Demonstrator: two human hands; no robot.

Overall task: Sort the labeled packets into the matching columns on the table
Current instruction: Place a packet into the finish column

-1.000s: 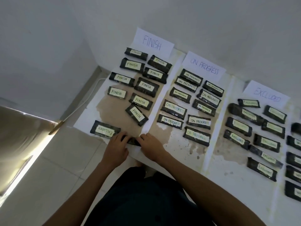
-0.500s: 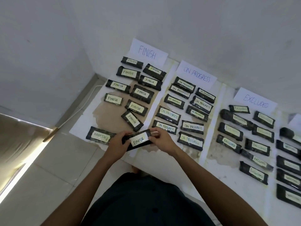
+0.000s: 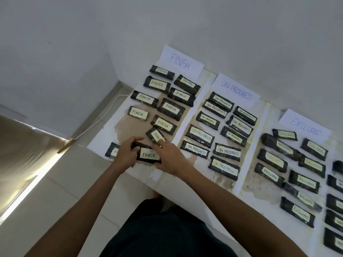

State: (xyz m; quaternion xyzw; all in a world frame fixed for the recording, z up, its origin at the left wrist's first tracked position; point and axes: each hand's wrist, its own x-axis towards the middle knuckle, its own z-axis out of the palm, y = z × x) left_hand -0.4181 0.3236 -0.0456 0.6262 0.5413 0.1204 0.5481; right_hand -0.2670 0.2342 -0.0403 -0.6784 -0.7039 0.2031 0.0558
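A dark packet labelled FINISH [image 3: 148, 154] is held at the near end of the FINISH column, just above the table. My left hand [image 3: 126, 153] grips its left end and my right hand [image 3: 169, 157] its right end. Behind my left hand an upside-down EXCLUDED packet [image 3: 112, 150] lies partly hidden. Paper signs read FINISH [image 3: 181, 61], ON PROGRESS [image 3: 235, 91] and EXCLUDED [image 3: 304, 126]. Under each sign lie several matching packets, such as a tilted FINISH packet [image 3: 155, 135].
The white table [image 3: 202, 180] has brown stains and white strips between its columns. More dark packets [image 3: 334, 204] lie at the far right edge. White walls rise behind, and a tiled floor with a cable [image 3: 104, 115] lies to the left.
Both hands picked the packet up from the table's near edge, turned it label-up to show FINISH, and now hold it a little further left in the FINISH column.
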